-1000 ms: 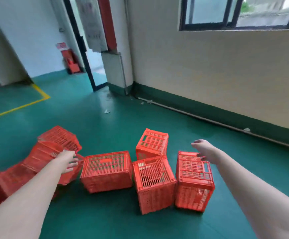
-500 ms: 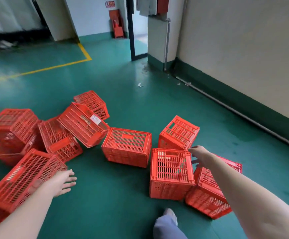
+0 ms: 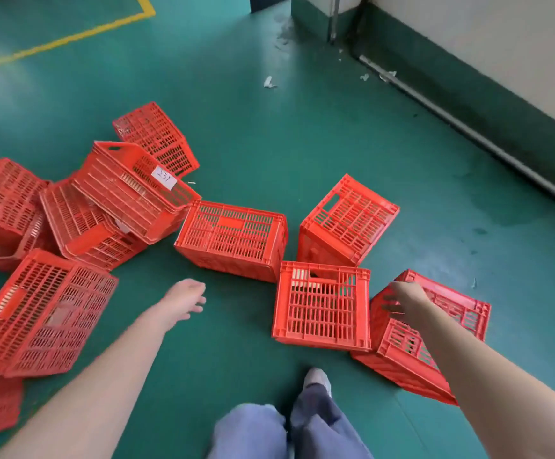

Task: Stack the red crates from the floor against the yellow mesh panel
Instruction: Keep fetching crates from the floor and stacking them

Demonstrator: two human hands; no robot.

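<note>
Currently right hand (image 3: 402, 301) over tilted red crate (image 3: 458, 306).

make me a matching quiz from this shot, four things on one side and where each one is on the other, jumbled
1 left hand
2 right hand
3 labelled crate
4 yellow line

a top left corner of the view
b at the tilted crate on the right
c above bare green floor, holding nothing
d propped aslant on neighbouring crates

Pairs: 1-c; 2-b; 3-d; 4-a
</note>
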